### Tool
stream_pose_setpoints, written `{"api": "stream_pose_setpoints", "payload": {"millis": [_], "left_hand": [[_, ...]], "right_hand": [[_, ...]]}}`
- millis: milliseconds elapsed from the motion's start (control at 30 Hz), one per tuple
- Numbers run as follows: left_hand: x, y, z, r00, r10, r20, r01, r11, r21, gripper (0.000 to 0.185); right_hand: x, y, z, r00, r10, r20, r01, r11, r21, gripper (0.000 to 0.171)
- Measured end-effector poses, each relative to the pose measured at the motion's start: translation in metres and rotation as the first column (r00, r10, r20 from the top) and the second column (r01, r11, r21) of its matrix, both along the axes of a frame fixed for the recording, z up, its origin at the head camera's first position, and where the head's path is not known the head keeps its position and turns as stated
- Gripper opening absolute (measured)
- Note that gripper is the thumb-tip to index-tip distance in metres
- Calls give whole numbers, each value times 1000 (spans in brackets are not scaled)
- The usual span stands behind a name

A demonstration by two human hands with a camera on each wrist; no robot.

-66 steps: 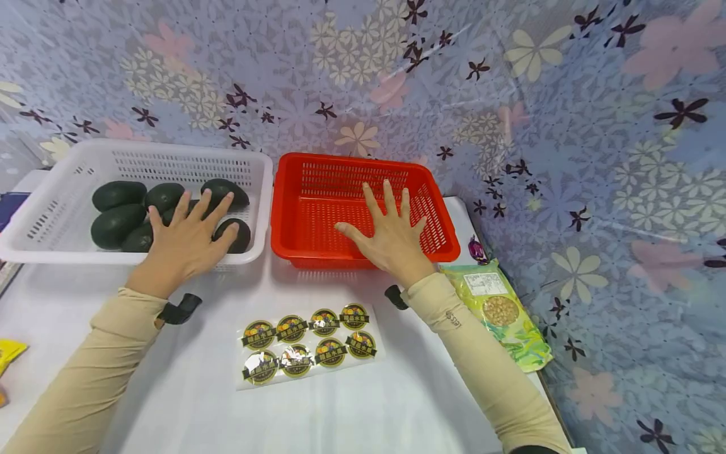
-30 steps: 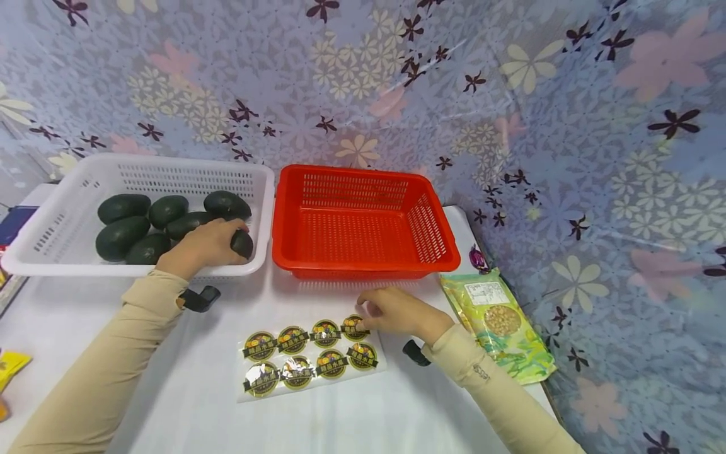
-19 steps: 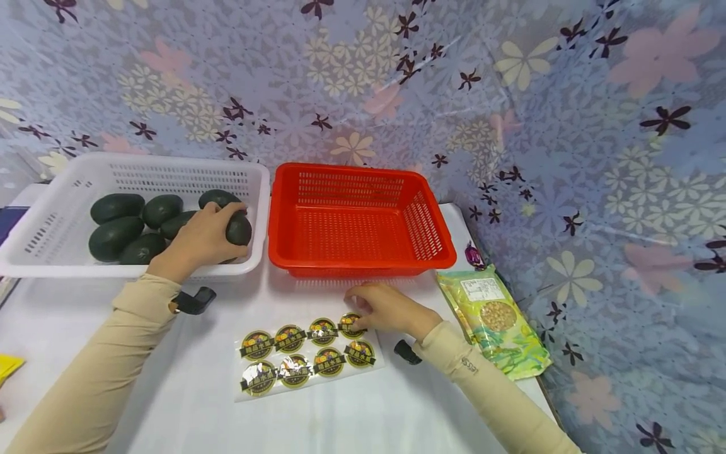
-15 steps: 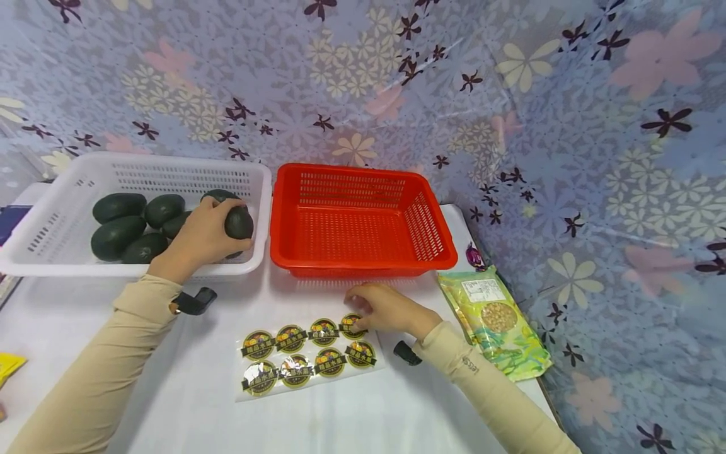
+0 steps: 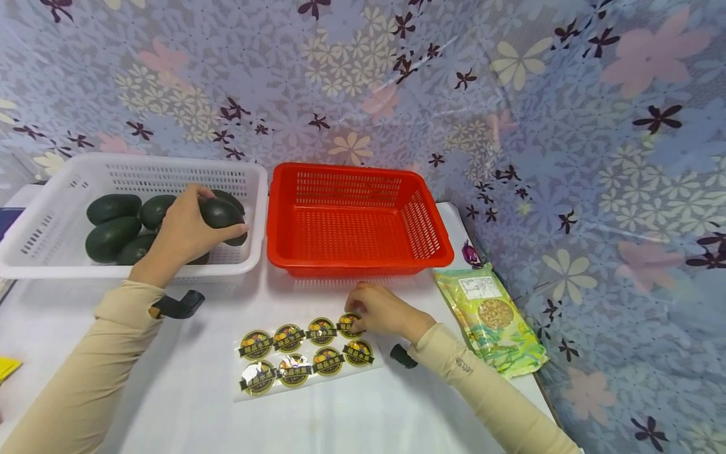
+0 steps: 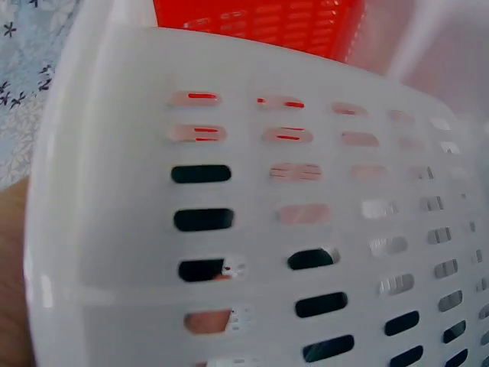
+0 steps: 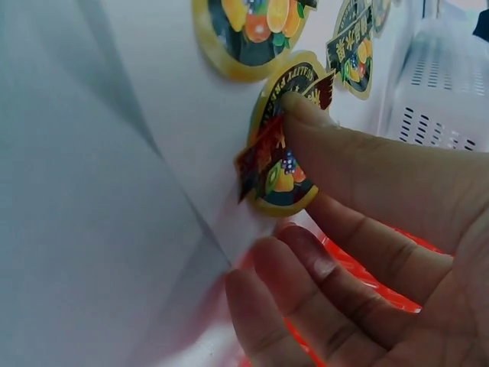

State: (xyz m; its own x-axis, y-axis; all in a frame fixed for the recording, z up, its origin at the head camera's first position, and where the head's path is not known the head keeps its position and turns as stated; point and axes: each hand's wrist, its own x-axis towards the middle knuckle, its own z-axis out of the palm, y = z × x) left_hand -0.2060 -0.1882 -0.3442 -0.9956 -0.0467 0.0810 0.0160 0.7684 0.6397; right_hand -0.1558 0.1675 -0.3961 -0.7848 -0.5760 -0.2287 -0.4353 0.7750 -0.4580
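My left hand [image 5: 195,221] grips a dark green avocado [image 5: 222,214] and holds it just above the others in the white basket [image 5: 249,180]. The left wrist view shows only that basket's slotted wall [image 6: 252,206] close up. My right hand [image 5: 357,319] is curled over the top right round sticker [image 5: 348,325] of the sticker sheet [image 5: 306,356] on the table. In the right wrist view a fingertip [image 7: 306,115] lifts the edge of that sticker [image 7: 279,164], which curls up off the backing. The red basket [image 5: 357,173] stands empty between the two hands.
A green bag of beans [image 5: 490,318] lies at the table's right edge, with a purple wrapped sweet [image 5: 469,253] behind it. A yellow packet [image 5: 8,367] shows at the far left. A floral cloth hangs close behind the baskets.
My left hand closed round an avocado and raised it from the pile. My right hand left the red basket, came down to the sticker sheet and picks at the top right sticker.
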Motion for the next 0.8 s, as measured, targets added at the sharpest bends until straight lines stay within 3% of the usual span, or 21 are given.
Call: {"api": "stream_pose_setpoints", "payload": {"millis": [300, 500, 600, 800], "left_hand": [[3, -2, 3, 999, -39, -13, 40, 996, 80, 83], [3, -3, 4, 996, -61, 69, 50, 987, 155, 89], [5, -4, 4, 990, -91, 109, 68, 978, 196, 83], [8, -2, 7, 985, -129, 113, 97, 963, 251, 72]], "right_hand": [[3, 2, -2, 998, -40, 42, 41, 999, -27, 29], [3, 2, -2, 995, -79, 62, 82, 995, -55, 30], [3, 1, -2, 994, -80, 69, 84, 995, -62, 31], [3, 2, -4, 992, -91, 85, 96, 994, -55, 27]]}}
